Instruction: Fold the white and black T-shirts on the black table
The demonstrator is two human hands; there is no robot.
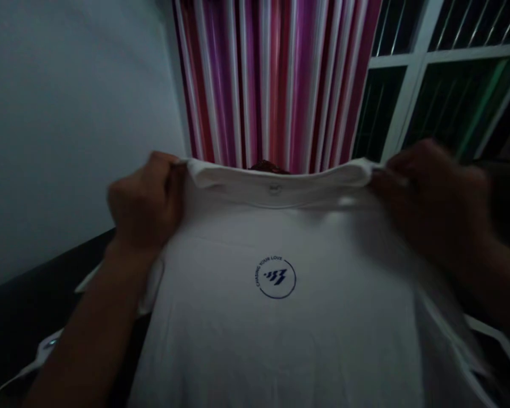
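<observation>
I hold a white T-shirt (280, 328) up in front of me, its back towards the camera. A small round dark-blue logo (275, 277) is printed below the collar. My left hand (147, 201) is closed in a grip on the shirt's upper left shoulder edge. At the upper right shoulder edge my right hand (429, 198) pinches the cloth, slightly blurred. The collar (276, 178) is stretched between the two hands, and the rest of the shirt hangs down towards me.
A striped curtain (276, 79) in pink, purple and white hangs straight ahead. A dark window with white frames (412, 73) is at the right. A pale wall (68, 113) fills the left. Below lies a dark surface (34, 306) with white edging.
</observation>
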